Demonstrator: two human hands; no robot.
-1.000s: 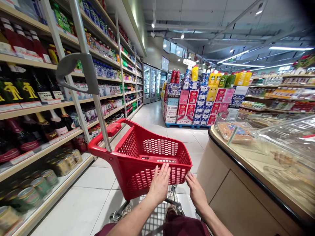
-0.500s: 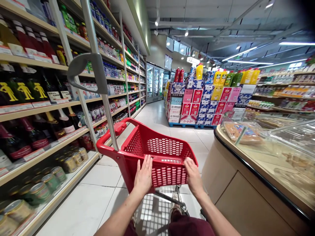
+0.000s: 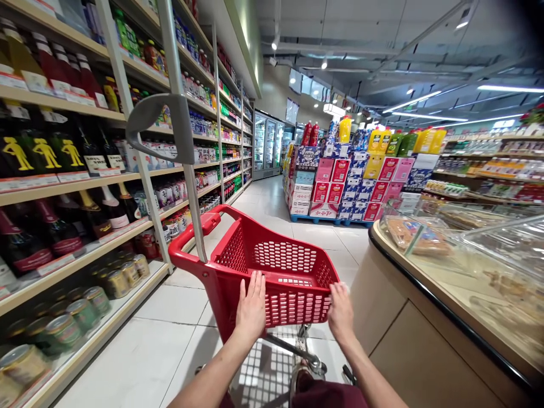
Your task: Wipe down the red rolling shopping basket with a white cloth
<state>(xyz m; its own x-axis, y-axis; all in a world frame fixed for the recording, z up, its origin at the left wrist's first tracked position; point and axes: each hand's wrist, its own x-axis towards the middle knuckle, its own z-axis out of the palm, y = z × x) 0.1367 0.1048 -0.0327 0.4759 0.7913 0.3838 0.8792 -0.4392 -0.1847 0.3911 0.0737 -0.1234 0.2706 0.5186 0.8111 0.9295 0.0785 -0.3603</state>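
A red plastic shopping cart [image 3: 293, 288] with a perforated basket stands sideways before me. My left hand [image 3: 253, 300] lies against the near side of its basket, fingers stretched and tips near the rim. At the basket's right corner, my right hand [image 3: 340, 309] has its fingers bent over the edge. No goods show inside the visible part of the basket. A grey loop handle [image 3: 185, 130] on a metal pole rises from the cart's left end, apart from both hands.
Shelves of bottles and cans [image 3: 80, 226] line the left. On the right stands a counter [image 3: 408, 340] with clear covers over food, close to my right hand. Stacked drink cartons [image 3: 340, 187] on blue pallets stand ahead, and glass-door fridges [image 3: 266, 141] farther back.
My right hand has shifted slightly right and down at the basket's corner, its fingers more bent. The left hand stays on the basket's side. The view has shifted slightly.
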